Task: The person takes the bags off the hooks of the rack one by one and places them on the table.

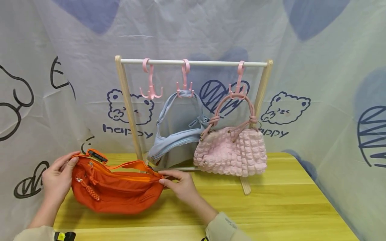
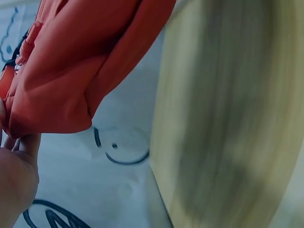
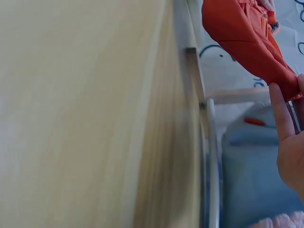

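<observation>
An orange-red belt bag hangs between both hands over the front left of the table, as its shadow on the wood shows. My left hand pinches the bag's left top corner between thumb and fingers. At the opposite end, my right hand pinches the right corner. The orange strap loops along the top, with a black buckle near the left hand. A braided zipper pull dangles on the front. In the right wrist view, fingers lie along the bag's narrow end.
Behind stands a rack with a white rail and wooden legs. A bare pink hook hangs at its left. A light blue bag hangs from the middle hook, a puffy pink handbag from the right one. Printed cloth surrounds the table.
</observation>
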A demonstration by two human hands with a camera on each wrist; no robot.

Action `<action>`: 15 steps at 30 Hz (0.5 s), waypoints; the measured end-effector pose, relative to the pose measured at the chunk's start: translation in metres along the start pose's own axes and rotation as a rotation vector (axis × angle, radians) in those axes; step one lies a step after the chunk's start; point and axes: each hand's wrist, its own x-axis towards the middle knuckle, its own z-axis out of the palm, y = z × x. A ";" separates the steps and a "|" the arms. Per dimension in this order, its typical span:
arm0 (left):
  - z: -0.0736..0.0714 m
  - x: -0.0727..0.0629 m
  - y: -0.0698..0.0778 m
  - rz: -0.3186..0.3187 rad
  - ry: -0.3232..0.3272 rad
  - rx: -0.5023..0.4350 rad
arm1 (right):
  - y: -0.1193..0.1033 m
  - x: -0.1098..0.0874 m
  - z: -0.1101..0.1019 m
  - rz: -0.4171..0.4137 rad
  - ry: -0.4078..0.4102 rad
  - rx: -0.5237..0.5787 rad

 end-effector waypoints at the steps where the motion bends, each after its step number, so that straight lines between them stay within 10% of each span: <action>1: -0.002 0.002 -0.003 -0.010 -0.013 0.022 | 0.002 0.001 0.003 0.018 -0.001 0.000; 15: -0.018 0.030 -0.044 -0.105 -0.065 0.095 | 0.022 0.016 0.049 0.121 0.011 0.018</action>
